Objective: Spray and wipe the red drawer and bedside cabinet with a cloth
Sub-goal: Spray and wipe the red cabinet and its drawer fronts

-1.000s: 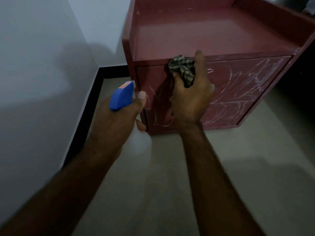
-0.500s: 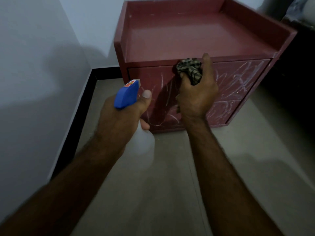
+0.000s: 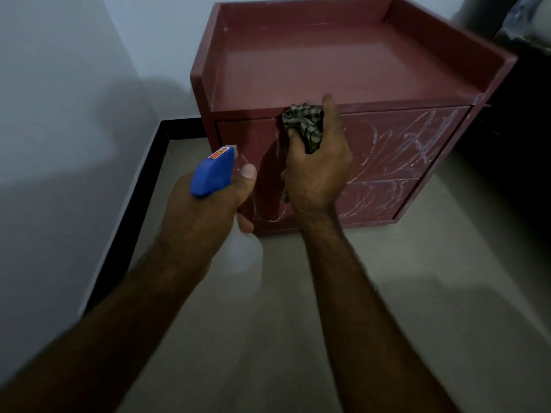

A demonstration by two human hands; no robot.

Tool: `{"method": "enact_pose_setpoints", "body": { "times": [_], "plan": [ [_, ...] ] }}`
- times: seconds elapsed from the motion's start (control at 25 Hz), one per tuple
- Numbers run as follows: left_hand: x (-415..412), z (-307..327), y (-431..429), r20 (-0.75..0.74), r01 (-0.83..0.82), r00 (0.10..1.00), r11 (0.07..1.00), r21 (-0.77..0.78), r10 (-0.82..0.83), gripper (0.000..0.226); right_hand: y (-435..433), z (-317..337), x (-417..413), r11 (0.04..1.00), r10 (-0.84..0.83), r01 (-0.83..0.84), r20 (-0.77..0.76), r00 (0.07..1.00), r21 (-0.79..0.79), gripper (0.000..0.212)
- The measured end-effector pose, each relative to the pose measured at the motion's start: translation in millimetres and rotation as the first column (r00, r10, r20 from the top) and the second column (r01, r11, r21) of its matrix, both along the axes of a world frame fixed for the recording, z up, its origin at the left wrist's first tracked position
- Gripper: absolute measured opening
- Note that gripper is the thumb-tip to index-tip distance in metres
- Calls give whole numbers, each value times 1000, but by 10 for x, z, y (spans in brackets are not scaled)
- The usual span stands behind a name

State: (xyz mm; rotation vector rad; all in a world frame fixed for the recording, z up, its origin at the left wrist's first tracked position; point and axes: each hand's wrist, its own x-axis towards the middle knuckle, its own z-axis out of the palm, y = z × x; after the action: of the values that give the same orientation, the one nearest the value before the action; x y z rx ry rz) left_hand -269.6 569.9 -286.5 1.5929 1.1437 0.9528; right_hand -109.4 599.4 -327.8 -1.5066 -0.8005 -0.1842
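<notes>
The red bedside cabinet (image 3: 343,61) stands on the floor against the wall, its top a shallow tray with raised sides. White streaks cover the front of its upper drawer (image 3: 396,144) and of the lower one. My right hand (image 3: 319,171) grips a bunched checked cloth (image 3: 304,123) and holds it against the upper drawer's top edge, left of centre. My left hand (image 3: 205,216) holds a spray bottle (image 3: 213,172) with a blue head and a pale body, its nozzle pointing at the cabinet's lower left front.
A white wall (image 3: 65,120) with a black skirting strip (image 3: 140,186) runs along the left, close to the cabinet. Grey floor (image 3: 417,293) lies in front. Something dark (image 3: 512,129) stands to the right of the cabinet.
The view has pulled back and tilted, showing more of the cabinet top. My right hand with the cloth has stayed at the upper drawer's top edge; the left hand still aims the bottle.
</notes>
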Motion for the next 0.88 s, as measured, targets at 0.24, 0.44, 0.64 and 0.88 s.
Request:
{"method": "enact_pose_setpoints", "body": {
  "times": [0.24, 0.44, 0.64, 0.88],
  "plan": [
    [164, -38, -28, 1, -66, 998, 998, 6, 66, 14, -35, -55, 165, 996, 87, -87, -44, 995, 0, 70],
    [603, -117, -61, 80, -136, 986, 986, -98, 144, 22, -102, -128, 369, 990, 141, -141, -45, 989, 7, 72],
    [875, 89, -36, 159, -249, 943, 936, -250, 293, 16, -186, 72, 410, 977, 200, -199, 1, 980, -83, 71],
    [930, -227, 186, 118, -145, 981, 984, -101, 157, 23, -67, -208, 638, 976, 209, -210, 18, 978, 57, 78]
  ]
}}
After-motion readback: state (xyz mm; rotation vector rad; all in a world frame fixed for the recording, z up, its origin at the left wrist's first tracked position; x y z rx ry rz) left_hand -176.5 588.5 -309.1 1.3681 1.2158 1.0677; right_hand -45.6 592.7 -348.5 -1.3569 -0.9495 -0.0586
